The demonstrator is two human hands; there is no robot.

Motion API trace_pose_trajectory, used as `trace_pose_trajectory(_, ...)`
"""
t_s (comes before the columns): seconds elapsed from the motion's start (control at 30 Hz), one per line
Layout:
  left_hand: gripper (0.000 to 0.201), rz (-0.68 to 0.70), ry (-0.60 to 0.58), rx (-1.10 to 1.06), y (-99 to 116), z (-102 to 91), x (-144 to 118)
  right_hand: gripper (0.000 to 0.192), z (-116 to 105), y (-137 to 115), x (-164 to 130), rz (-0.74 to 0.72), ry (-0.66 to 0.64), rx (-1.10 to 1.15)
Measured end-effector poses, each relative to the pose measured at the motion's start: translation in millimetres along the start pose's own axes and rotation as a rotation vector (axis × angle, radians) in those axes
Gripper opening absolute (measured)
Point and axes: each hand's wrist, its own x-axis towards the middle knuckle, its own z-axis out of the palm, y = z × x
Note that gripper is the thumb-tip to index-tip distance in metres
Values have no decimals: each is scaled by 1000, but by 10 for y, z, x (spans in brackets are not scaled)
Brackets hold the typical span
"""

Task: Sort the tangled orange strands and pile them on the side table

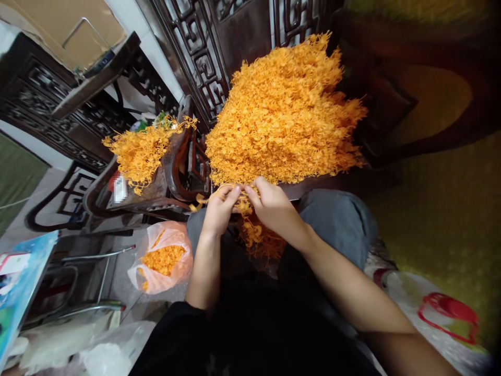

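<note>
Head view: the left hand [219,209] and the right hand [274,206] meet at the centre, fingertips almost touching. Both pinch thin orange strands [240,201] at the lower edge of a big orange fungus heap [284,109], which fills the frame from the centre up toward 12 o'clock. Each grip is narrow, thumb and fingers closed on the strands. More orange strands hang below the hands into the lap [258,237], between the grey-clad knees [336,219].

At 10 o'clock from the hands, a smaller orange bunch [143,151] lies on a dark carved wooden chair [178,167], well apart from the big heap. At 8 o'clock, on the floor, a thin plastic bag [162,261] holds loose orange pieces.

At 4 o'clock, near the frame's edge, a red ring-shaped thing [448,308] lies on pale plastic. A blue printed board [21,282] leans at 9 o'clock, far left.
</note>
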Motion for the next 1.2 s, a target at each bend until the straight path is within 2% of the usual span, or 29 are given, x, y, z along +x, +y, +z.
trace_pose_trajectory(0.07, 36, 39, 102, -83, 0, -97, 65, 25, -83, -25, -16, 1, 138, 40)
trace_pose_trajectory(0.17, 42, 141, 336, -255, 2, -264, 130, 23, -323, -66, -47, 90, 483, 227)
trace_pose_trajectory(0.2, 43, 163, 381, -286, -2, -292, 133, 24, -401, -79, -55, 116, 514, 284)
trace_pose_trajectory(0.27, 43, 167, 348, -302, -13, -270, 113, 25, -498, -100, -64, 91, 394, 315)
trace_pose_trajectory(0.37, 41, 156, 217, -289, -10, -91, 59, 27, -450, -114, -77, -65, 137, 172)
trace_pose_trajectory(0.43, 39, 169, 208, -273, 20, 36, 28, 32, -335, -102, -93, -107, 62, 95)
trace_pose_trajectory(0.5, 37, 195, 233, -241, 62, 115, 2, 39, -211, -81, -104, -77, 24, 57)
trace_pose_trajectory(0.6, 30, 258, 271, -113, 95, 138, -26, 45, -70, -73, -90, -62, 2, 24)
trace_pose_trajectory(0.67, 25, 295, 321, 49, 79, 111, -16, 34, -33, -92, -70, -104, 19, 20)
trace_pose_trajectory(0.73, 25, 308, 397, 133, 39, 58, 35, 25, -58, -117, -69, -137, 170, 35)
trace_pose_trajectory(0.83, 37, 245, 458, -22, -32, -40, 162, 22, -185, -138, -115, -65, 517, 157)
trace_pose_trajectory(0.87, 40, 223, 454, -86, -50, -63, 199, 21, -230, -138, -136, -22, 560, 216)
trace_pose_trajectory(0.9, 43, 208, 441, -127, -62, -75, 225, 21, -265, -137, -154, 9, 542, 269)
trace_pose_trajectory(1.0, 44, 222, 392, -143, -63, -36, 225, 19, -282, -126, -179, -20, 318, 281)
trace_pose_trajectory(1.07, 41, 244, 366, -128, -36, 29, 174, 24, -235, -114, -159, -90, 219, 173)
trace_pose_trajectory(1.2, 33, 280, 324, -78, 35, 132, 46, 49, -137, -75, -28, -144, 142, -70)
